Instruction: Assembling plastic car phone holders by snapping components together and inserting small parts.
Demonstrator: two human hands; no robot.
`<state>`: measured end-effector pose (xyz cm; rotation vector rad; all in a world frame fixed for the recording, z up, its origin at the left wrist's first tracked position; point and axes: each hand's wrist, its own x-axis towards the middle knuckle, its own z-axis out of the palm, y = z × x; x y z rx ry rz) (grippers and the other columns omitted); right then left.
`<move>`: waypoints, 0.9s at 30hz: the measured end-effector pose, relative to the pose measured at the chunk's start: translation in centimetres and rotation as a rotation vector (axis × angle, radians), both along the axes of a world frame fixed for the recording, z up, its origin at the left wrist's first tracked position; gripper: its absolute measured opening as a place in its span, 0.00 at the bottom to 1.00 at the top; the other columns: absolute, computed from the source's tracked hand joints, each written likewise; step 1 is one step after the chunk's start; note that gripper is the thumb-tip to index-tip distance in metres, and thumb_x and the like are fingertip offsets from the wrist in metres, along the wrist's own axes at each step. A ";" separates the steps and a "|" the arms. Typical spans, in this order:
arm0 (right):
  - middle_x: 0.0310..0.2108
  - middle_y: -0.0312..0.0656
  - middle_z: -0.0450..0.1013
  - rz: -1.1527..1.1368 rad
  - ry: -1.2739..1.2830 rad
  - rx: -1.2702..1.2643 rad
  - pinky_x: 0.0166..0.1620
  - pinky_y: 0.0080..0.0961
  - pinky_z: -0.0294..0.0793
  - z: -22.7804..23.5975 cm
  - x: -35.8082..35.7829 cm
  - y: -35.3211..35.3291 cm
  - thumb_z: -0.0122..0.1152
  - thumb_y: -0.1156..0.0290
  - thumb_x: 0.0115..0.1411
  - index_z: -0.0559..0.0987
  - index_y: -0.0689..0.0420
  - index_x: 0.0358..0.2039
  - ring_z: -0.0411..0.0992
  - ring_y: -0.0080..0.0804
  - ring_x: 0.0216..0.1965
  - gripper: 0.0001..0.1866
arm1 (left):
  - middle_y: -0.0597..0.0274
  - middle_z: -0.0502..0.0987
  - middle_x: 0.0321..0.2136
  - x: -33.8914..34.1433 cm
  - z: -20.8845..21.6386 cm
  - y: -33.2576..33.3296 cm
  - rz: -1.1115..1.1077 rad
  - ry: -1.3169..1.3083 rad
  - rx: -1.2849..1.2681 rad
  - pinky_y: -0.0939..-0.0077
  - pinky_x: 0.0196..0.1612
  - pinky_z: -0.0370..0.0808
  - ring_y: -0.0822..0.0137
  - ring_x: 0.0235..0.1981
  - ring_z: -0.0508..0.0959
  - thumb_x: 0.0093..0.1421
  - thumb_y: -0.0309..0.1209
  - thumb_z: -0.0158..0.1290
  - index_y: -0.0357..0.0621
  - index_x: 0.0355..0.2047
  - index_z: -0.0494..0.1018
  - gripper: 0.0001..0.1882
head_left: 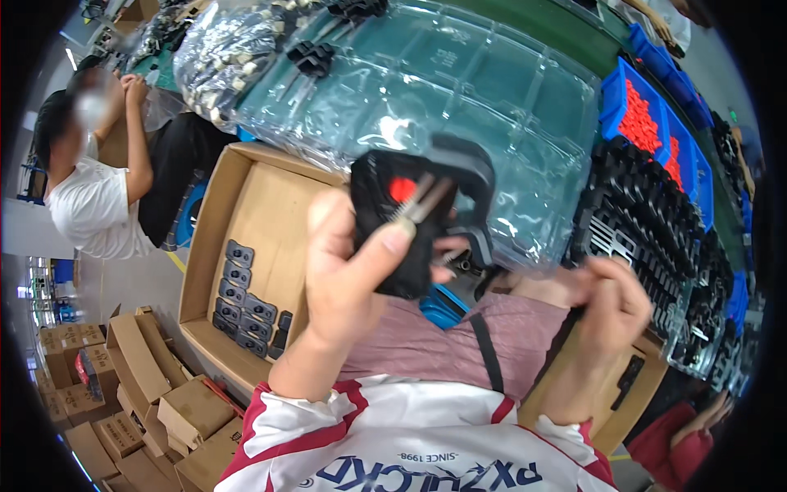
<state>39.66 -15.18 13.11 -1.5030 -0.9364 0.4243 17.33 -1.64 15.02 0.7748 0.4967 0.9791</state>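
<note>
Clear, glossy plastic trays (492,90) span the green bench (525,25) across the upper frame. Left of centre, a brown cardboard box (270,205) holds small dark shells (242,303). At centre, the left hand (348,271) grips a matte black fob (393,221) with a red button and metal blade. Lower right, the right hand (611,307) curls closed; what it holds I cannot tell.

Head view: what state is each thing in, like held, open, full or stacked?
Black fob: held up in the left hand, red button facing the camera.
Right hand: closed, contents hidden.
Cardboard box: open, a few black parts lined up inside.
Blue bins: holding red pieces.
Black trays: stacked.
Clear plastic trays: stacked on the bench.
</note>
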 end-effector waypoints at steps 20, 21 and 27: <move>0.40 0.59 0.70 0.127 0.364 0.321 0.31 0.21 0.72 1.6 -0.8 3.0 0.46 0.66 0.59 0.63 0.68 0.53 0.71 0.35 0.31 0.25 | 0.46 0.76 0.36 -2.8 -4.4 -4.8 -0.365 -0.033 -0.199 0.74 0.36 0.80 0.59 0.34 0.80 0.62 0.22 0.46 0.29 0.48 0.61 0.15; 0.39 0.59 0.70 0.110 0.456 0.301 0.30 0.20 0.72 1.8 -1.6 3.6 0.45 0.64 0.60 0.62 0.67 0.54 0.71 0.35 0.31 0.25 | 0.47 0.76 0.35 -2.7 -4.4 -4.8 -0.394 -0.020 -0.204 0.74 0.37 0.80 0.59 0.34 0.80 0.62 0.23 0.46 0.29 0.48 0.61 0.15; 0.29 0.43 0.74 0.505 0.529 -0.044 0.29 0.11 0.68 0.9 -3.1 6.5 0.54 0.75 0.56 0.75 0.67 0.41 0.69 0.22 0.24 0.13 | 0.41 0.74 0.36 -3.0 -4.8 -5.3 -0.497 0.044 -0.185 0.71 0.37 0.79 0.54 0.31 0.80 0.61 0.22 0.44 0.25 0.50 0.59 0.18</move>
